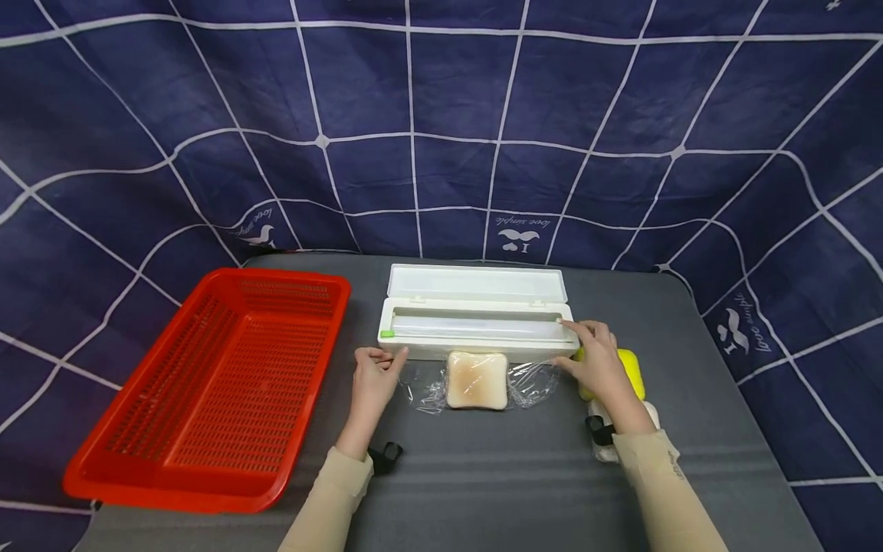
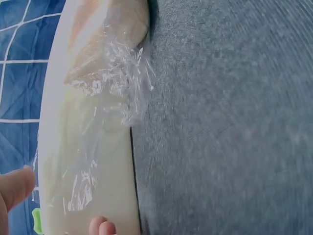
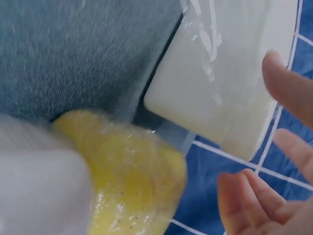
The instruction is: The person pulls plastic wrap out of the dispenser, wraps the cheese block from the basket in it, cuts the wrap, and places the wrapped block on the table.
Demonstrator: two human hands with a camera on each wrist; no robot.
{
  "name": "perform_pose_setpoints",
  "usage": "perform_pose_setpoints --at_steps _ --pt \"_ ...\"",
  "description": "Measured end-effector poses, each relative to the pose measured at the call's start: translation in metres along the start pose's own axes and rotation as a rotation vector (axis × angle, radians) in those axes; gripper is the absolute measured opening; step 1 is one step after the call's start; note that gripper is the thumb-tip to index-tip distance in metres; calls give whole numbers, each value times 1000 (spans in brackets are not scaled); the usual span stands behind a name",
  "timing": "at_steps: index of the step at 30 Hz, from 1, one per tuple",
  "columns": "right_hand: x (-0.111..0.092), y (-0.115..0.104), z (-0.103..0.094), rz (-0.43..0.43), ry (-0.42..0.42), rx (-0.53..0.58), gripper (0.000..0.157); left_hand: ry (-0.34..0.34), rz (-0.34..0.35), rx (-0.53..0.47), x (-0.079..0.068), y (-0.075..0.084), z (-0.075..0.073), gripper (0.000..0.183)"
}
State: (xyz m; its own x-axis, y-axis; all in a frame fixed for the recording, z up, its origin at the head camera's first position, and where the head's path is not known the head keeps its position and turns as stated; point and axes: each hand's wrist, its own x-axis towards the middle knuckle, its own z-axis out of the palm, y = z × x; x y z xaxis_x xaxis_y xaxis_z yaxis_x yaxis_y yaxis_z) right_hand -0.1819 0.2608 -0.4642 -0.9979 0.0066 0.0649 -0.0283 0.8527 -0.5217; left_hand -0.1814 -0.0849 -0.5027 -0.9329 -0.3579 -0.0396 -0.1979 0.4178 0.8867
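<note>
A white cling film dispenser box (image 1: 476, 349) stands with its lid (image 1: 476, 284) tipped back and a film roll (image 1: 476, 328) inside. Against its front lies a slice of bread (image 1: 476, 379), covered by clear film (image 1: 531, 382) that spreads out on both sides. My left hand (image 1: 372, 379) is at the box's left front corner, near the green slider (image 1: 388, 333), thumb apart from the fingers. At the right end is my right hand (image 1: 599, 360), its fingers spread beside the box and gripping nothing. In the left wrist view, loose film (image 2: 83, 186) hangs over the box front.
To the left stands a red plastic basket (image 1: 234, 383). Under my right wrist lie a yellow film-wrapped item (image 1: 632, 372) and a white one (image 1: 603, 452). A blue checked cloth (image 1: 455, 100) hangs behind the grey table (image 1: 497, 475).
</note>
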Motion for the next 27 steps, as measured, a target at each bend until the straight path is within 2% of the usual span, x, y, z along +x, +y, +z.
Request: perform_pose_setpoints --at_steps 3,6,12,17,20,24,27 --pt "-7 -8 4 49 72 17 57 -33 -11 -31 3 -3 3 47" --pt "-13 -15 10 145 108 67 49 -46 -1 -58 5 -5 6 48" --pt "-21 -21 28 358 147 227 48 -148 -17 -111 6 -7 10 49" --pt "-20 -19 43 467 145 370 53 -199 -26 -112 3 -10 13 40" --pt "-20 -16 48 492 146 411 53 -182 2 -118 2 -11 14 30" --pt "-20 -14 51 475 173 433 38 -108 83 -170 3 -13 14 18" --pt "-22 -13 52 447 165 482 25 -83 137 -175 3 -13 11 11"
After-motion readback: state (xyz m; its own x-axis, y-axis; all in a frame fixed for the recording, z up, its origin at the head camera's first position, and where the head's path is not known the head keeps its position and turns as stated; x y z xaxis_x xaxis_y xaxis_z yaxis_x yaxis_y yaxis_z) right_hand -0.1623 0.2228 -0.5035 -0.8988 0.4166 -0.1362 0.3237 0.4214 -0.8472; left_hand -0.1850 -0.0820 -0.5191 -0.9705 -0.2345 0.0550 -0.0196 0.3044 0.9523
